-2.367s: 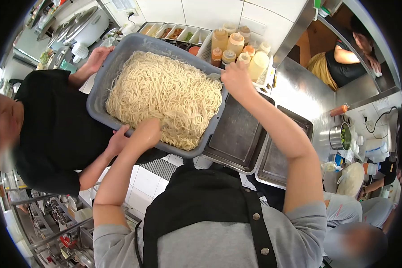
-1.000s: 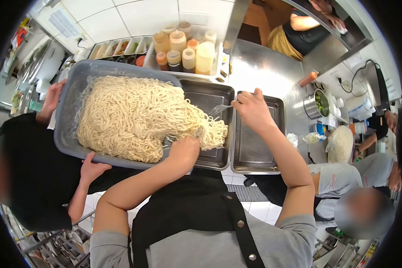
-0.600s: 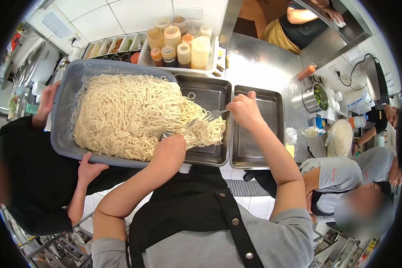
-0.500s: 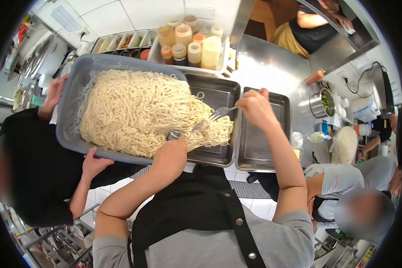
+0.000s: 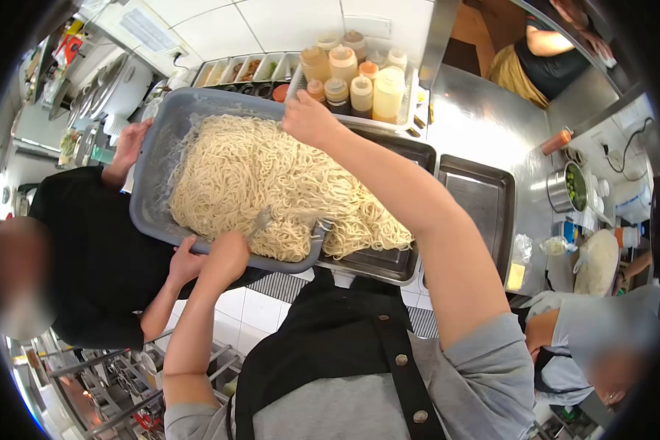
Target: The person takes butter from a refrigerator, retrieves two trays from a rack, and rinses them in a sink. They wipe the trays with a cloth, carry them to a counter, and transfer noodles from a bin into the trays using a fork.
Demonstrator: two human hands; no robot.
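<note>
The noodles (image 5: 235, 161) lie mostly in a grey tub (image 5: 158, 198) and run over its right end as a loose heap into the left tray (image 5: 418, 157), which sits at the near edge of the steel surface (image 5: 477, 110). The tub's right end overlaps that tray. Since half a second ago, the part over the tray has widened and now shows as a broader fan.

The left hand (image 5: 229, 253) is closed around a fork (image 5: 263, 218), its tines in the noodles. It has shifted left along the tub's near edge, away from the near right corner where it worked earlier. The right hand (image 5: 312, 121) has moved further: it was out over the two trays with a second fork at the spilled noodles, and is now at the tub's far edge, toward the right corner. Its fingers are curled; whether they pinch that second fork cannot be told.

A co-worker's hands, one at the far left corner (image 5: 133, 139) and one at the near edge (image 5: 187, 262), support the tub as before. The right tray (image 5: 484, 198) remains beside the left one, and squeeze bottles (image 5: 359, 81) stand in a white basket (image 5: 416, 88) behind.
</note>
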